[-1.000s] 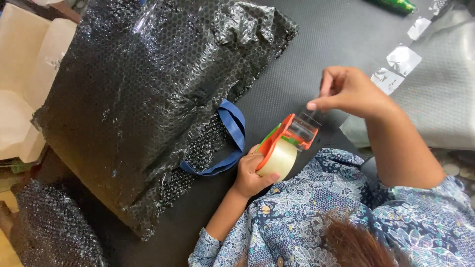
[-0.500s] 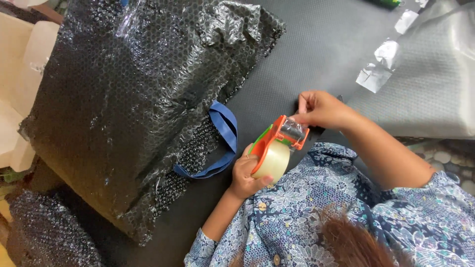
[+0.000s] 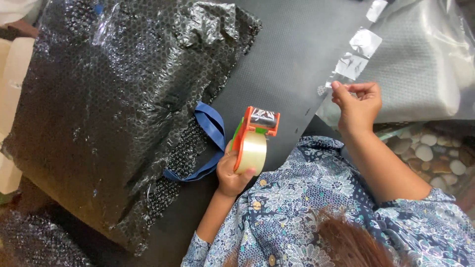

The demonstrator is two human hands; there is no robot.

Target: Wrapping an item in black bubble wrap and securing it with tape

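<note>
left hand [image 3: 231, 175] wrapped around orange tape dispenser [image 3: 253, 141], held upright just above the dark table [image 3: 292, 54] | right hand [image 3: 357, 103] fingers pinched together on a clear tape strip [image 3: 330, 84] at the table edge | blue strap [image 3: 210, 141] and black bubble-wrapped parcel [image 3: 114, 104] left of dispenser

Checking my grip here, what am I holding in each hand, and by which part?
Left hand grips the orange tape dispenser around its tape roll. Right hand pinches a clear tape piece by its end.
</note>
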